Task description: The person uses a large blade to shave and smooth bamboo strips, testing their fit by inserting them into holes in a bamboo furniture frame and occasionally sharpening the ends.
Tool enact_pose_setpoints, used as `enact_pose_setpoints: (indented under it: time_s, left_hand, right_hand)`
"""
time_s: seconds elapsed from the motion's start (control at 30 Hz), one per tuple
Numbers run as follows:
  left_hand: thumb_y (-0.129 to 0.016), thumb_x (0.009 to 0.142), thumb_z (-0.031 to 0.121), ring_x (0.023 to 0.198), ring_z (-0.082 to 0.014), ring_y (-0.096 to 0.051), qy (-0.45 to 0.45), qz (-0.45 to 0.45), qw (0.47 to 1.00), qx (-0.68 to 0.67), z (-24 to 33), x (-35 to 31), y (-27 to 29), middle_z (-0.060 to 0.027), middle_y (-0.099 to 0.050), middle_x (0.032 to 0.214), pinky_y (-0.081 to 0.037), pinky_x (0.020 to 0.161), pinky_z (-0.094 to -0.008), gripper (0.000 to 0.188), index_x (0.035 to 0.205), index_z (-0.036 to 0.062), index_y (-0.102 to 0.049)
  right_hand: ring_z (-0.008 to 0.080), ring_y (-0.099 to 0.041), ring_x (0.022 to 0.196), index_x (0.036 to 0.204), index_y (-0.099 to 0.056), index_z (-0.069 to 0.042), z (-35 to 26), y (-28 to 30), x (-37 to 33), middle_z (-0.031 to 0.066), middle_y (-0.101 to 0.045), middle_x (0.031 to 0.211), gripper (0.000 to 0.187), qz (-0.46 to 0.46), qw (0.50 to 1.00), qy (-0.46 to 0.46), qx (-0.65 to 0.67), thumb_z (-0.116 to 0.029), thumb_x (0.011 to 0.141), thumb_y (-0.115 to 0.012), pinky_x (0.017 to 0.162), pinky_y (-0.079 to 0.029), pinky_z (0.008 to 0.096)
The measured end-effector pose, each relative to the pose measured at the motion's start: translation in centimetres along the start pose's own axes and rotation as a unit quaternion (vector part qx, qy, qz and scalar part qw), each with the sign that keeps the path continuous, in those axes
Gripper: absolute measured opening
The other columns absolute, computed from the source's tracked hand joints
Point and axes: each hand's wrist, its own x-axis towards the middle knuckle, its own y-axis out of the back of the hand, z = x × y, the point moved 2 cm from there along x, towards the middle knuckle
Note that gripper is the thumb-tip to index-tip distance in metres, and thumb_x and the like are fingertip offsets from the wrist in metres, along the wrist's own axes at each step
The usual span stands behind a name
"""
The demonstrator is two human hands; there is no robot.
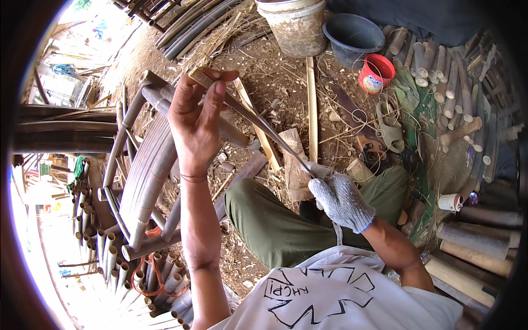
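Note:
A long, narrow bamboo strip (250, 116) runs slantwise between my two hands, its broad tan end up at the left. My bare left hand (198, 115) pinches that upper end between thumb and fingers. At the lower end, my right hand (338, 195), in a grey knitted glove, is closed around the strip in front of my knees. Whether the glove also holds a tool is hidden. Just left of my left hand stands a bamboo frame with a curved slatted surface (147, 170).
A wooden block (295, 165) lies before my legs, near a handsaw (352, 113). Beyond are split bamboo pieces (312, 110), a white bucket (294, 27), a black basin (353, 38) and a red container (377, 73). Cut bamboo poles (454, 82) are piled at the right, more (113, 258) at lower left.

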Motion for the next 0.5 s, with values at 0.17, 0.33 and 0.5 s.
enact_pose_setpoints:
  time_s: [0.17, 0.33, 0.5]
  left_hand:
    - [-0.064, 0.099, 0.012, 0.089, -0.0074, -0.063, -0.007, -0.011, 1.0, -0.001, 0.1, -0.3, -0.1, -0.0082, -0.073, 0.111, -0.048, 0.074, -0.0208, 0.017, 0.114, 0.0049, -0.061]
    - [-0.065, 0.098, 0.011, 0.092, -0.0088, -0.062, -0.028, -0.008, 0.999, -0.034, 0.0, -0.7, 0.0, -0.0075, -0.07, 0.113, -0.049, 0.081, -0.0238, 0.014, 0.11, 0.003, -0.063]
    - [-0.064, 0.099, 0.011, 0.094, -0.009, -0.063, -0.062, 0.051, 0.996, 0.029, -1.0, -1.3, 0.6, -0.0048, -0.069, 0.108, -0.05, 0.081, -0.0228, 0.021, 0.118, 0.0022, -0.065]
  right_hand:
    - [0.0389, -0.068, 0.08, 0.12, -0.062, 0.005, -0.4, -0.3, 0.8, 0.024, -0.068, 0.086, 0.035, 0.032, 0.989, 0.112, -0.09, -0.023, 0.101, -0.054, 0.067, -0.053, 0.0429]
    - [0.0397, -0.067, 0.074, 0.113, -0.064, 0.003, 1.7, -0.6, 1.2, 0.024, -0.065, 0.077, 0.031, 0.032, 0.993, 0.085, -0.078, -0.024, 0.102, -0.052, 0.063, -0.052, 0.0463]
    - [0.0394, -0.063, 0.065, 0.108, -0.056, 0.0, 5.5, -1.0, 3.0, 0.0211, -0.06, 0.073, 0.022, -0.043, 0.973, 0.082, -0.21, -0.02, 0.102, -0.047, 0.055, -0.05, 0.0502]
